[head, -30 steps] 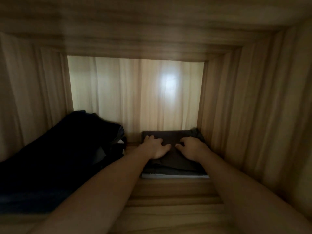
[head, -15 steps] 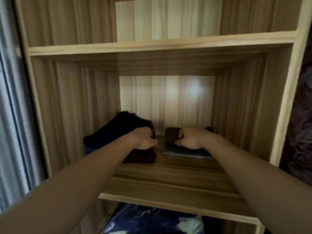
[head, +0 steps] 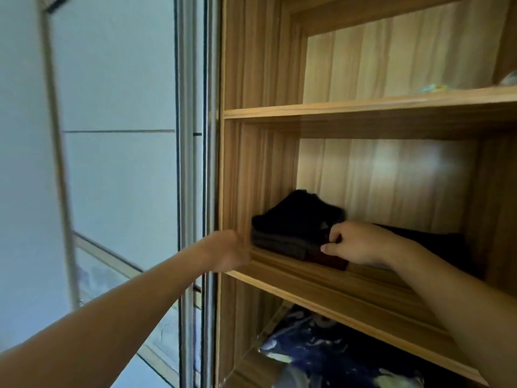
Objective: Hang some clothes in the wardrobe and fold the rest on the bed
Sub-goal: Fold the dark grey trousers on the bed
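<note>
A stack of folded dark clothes (head: 293,231) lies on the middle shelf (head: 321,287) of the wooden wardrobe, against its left wall. My right hand (head: 358,245) is at the stack's right edge, fingers curled, thumb and forefinger pinching the lower layers. A second pile of dark folded clothes (head: 436,242) lies on the same shelf, partly hidden behind my right wrist. My left hand (head: 226,250) is blurred at the front edge of the wardrobe's left side panel (head: 237,177); its fingers are hidden.
A pale sliding door (head: 117,163) with metal rails stands to the left of the wardrobe. The compartment below holds a dark blue patterned bundle (head: 335,357). A small pale object (head: 509,79) sits on the upper shelf at the right.
The view has swung left and pulled back from the shelf. My left hand left the clothes for the left side panel. My right hand shifted from the right pile to the left stack.
</note>
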A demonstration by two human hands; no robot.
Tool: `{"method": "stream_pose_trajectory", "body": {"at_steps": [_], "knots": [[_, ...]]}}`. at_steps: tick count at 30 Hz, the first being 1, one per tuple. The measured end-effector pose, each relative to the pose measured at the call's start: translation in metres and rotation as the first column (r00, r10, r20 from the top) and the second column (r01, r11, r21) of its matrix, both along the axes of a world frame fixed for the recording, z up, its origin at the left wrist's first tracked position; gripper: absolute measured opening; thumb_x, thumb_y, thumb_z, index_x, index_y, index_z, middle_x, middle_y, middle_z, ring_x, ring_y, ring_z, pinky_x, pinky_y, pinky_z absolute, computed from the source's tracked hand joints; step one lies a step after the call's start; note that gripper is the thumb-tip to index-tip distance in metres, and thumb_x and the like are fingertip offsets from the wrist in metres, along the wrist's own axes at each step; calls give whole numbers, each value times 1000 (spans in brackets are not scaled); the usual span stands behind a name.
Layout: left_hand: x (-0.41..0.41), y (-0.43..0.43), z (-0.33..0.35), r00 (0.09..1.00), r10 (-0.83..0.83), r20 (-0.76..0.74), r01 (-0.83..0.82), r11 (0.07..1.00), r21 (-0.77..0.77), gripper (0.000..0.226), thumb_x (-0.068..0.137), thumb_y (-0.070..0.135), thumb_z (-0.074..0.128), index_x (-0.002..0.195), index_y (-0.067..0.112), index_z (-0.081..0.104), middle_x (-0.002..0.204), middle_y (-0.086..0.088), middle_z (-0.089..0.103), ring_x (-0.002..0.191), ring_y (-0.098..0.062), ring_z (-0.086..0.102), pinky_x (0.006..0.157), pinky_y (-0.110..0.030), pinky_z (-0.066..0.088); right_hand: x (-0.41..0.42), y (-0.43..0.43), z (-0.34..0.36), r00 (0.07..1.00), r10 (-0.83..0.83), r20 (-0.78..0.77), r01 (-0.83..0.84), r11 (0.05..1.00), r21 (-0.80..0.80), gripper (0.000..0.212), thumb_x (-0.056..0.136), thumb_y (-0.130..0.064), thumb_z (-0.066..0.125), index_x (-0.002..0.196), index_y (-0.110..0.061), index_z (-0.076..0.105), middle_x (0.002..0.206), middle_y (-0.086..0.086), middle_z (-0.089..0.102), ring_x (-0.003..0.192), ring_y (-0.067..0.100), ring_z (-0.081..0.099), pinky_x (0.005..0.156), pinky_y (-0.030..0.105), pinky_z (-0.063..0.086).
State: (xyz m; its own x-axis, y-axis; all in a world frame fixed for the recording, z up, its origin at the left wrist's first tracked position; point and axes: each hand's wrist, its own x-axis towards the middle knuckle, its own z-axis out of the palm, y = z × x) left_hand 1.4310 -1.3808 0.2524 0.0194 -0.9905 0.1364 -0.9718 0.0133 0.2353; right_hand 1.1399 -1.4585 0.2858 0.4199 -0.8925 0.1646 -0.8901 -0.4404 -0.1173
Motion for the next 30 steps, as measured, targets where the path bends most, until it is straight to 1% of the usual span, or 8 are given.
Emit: {"method": "stream_pose_trajectory", "body": {"at_steps": [3, 7, 11, 15, 19, 23, 25, 30], "knots": [[44, 25, -8, 997, 68, -47, -73, 993, -97, 18, 97, 39, 57, 92, 26, 67, 96, 7, 65, 88, -10, 61, 68, -16, 43, 57, 8, 8, 996, 91, 24, -90, 995, -51, 30, 91, -64, 57, 97, -36, 62, 89, -12, 63, 81, 9, 60, 64, 31, 46], [91, 39, -25, 975, 125, -185, -158, 971, -179, 57, 96, 43, 59, 146, 20, 46, 135, -1, 60, 119, -19, 59, 97, -29, 47, 140, 21, 24, 975, 214, 57, -205, 969, -136, 29, 94, -61, 55, 95, -33, 63, 86, -10, 65, 79, 11, 62, 70, 35, 53], [116, 29, -35, 970, 11, -241, -70, 969, -236, 48, 94, 39, 60, 137, 20, 49, 118, -2, 66, 88, -9, 63, 78, -25, 51, 211, 30, 47, 951, 307, 47, -263, 876, -404, 34, 100, -55, 47, 123, -30, 45, 98, -2, 65, 78, 17, 62, 66, 41, 57], [121, 10, -47, 952, -115, -284, 40, 966, -257, 54, 93, 41, 61, 142, 27, 41, 128, 1, 62, 104, -9, 60, 85, -22, 46, 257, 22, 66, 944, 320, -83, -304, 742, -598, 48, 106, -48, 35, 151, -38, 23, 116, 5, 54, 83, 23, 59, 63, 39, 55], [118, -6, -57, 926, -175, -334, 56, 940, -336, 57, 92, 38, 61, 142, 23, 38, 133, 0, 55, 105, -9, 56, 79, -17, 43, 272, 8, 67, 951, 176, -253, -299, 725, -621, 43, 106, -51, 33, 144, -32, 36, 112, 6, 53, 83, 26, 59, 50, 28, 35], [112, -7, -66, 856, -198, -477, -7, 919, -395, 63, 90, 36, 65, 144, 30, 33, 113, 26, 53, 91, 1, 62, 70, -8, 44, 272, 8, 65, 951, 131, -281, -286, 717, -636, 42, 105, -52, 36, 140, -29, 37, 108, 6, 53, 76, 21, 49, 47, 27, 23], [108, -6, -68, 862, -198, -467, -6, 916, -400, 60, 91, 34, 65, 144, 31, 36, 104, 26, 51, 86, 0, 63, 67, -8, 44, 269, 11, 65, 958, 105, -267, -259, 719, -645, 40, 105, -52, 37, 137, -28, 38, 104, 6, 51, 76, 21, 46, 49, 28, 24], [88, -2, -68, 899, -254, -356, 107, 917, -385, 69, 93, 31, 65, 152, 28, 30, 132, 7, 51, 108, -4, 51, 88, -19, 43, 238, 28, 64, 978, 78, -192, -184, 753, -632, 33, 105, -43, 42, 132, -25, 39, 101, 6, 47, 78, 22, 46, 57, 31, 38]]}}
